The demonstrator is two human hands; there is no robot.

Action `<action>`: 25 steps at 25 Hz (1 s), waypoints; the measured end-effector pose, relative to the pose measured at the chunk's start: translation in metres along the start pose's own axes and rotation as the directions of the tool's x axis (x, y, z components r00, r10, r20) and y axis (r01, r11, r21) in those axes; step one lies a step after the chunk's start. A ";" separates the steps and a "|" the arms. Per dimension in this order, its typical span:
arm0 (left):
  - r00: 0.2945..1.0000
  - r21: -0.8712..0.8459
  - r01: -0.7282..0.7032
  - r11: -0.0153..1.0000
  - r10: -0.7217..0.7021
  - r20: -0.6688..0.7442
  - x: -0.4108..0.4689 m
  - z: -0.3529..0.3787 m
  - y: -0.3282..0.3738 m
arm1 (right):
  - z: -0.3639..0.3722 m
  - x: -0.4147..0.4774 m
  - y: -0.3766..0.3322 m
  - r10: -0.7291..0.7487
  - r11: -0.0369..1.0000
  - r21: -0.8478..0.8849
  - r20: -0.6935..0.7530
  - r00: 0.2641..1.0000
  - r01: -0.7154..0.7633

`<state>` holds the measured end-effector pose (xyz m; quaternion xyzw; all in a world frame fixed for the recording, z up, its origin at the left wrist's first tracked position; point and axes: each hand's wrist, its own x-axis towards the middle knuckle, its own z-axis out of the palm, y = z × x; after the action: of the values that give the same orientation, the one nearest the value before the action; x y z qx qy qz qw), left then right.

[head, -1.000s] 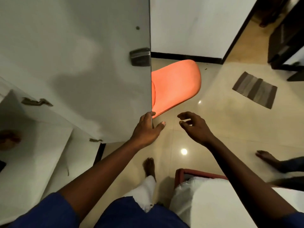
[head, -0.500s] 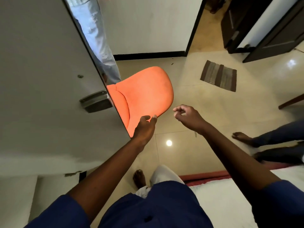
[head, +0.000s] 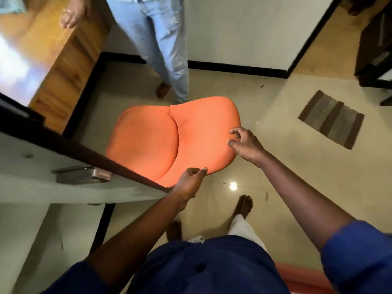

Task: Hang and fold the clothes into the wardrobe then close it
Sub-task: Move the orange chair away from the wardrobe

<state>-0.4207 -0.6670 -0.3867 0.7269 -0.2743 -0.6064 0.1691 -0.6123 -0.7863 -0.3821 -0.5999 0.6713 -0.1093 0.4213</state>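
Floor [head: 297, 177] bkgd; wardrobe door [head: 31, 187] edge diag.

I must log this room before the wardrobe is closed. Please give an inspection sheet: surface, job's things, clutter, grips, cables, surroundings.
Surface: glossy beige tile floor.
Job's things: wardrobe door open, metal handle on it; no clothes seen.
Clutter: orange chair beside the door; striped mat on the floor.
Grips: left hand at the door's edge, fingers curled, hold unclear; right hand loosely curled, empty.
Cables: nothing seen.
Surroundings: person in light jeans, wooden cabinet, white wall.
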 end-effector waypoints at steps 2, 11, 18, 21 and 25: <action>0.990 -0.157 0.125 0.980 -0.134 -0.051 0.012 0.019 0.012 | -0.016 0.036 0.006 -0.048 0.997 -0.054 0.067 0.997 0.052; 0.883 -0.514 0.234 0.825 -0.402 -0.243 0.050 0.109 0.053 | -0.063 0.148 0.022 -0.167 0.861 -0.419 0.303 0.938 0.289; 0.836 -0.887 0.140 0.439 -0.532 -0.131 0.082 0.130 0.044 | -0.050 0.195 0.008 -0.001 0.956 -0.277 0.334 0.943 0.099; 0.824 -0.946 0.098 0.310 -0.558 -0.097 0.088 0.138 0.042 | -0.048 0.223 0.003 0.048 0.945 -0.317 0.387 0.921 0.084; 0.820 -0.991 0.009 0.130 -0.568 -0.067 0.092 0.159 0.039 | -0.040 0.259 -0.004 0.177 0.973 -0.222 0.517 0.837 -0.069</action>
<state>-0.5731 -0.7398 -0.4698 0.6059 0.3677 -0.4800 0.5171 -0.6179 -1.0336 -0.4669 -0.6001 0.5724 0.1552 0.5368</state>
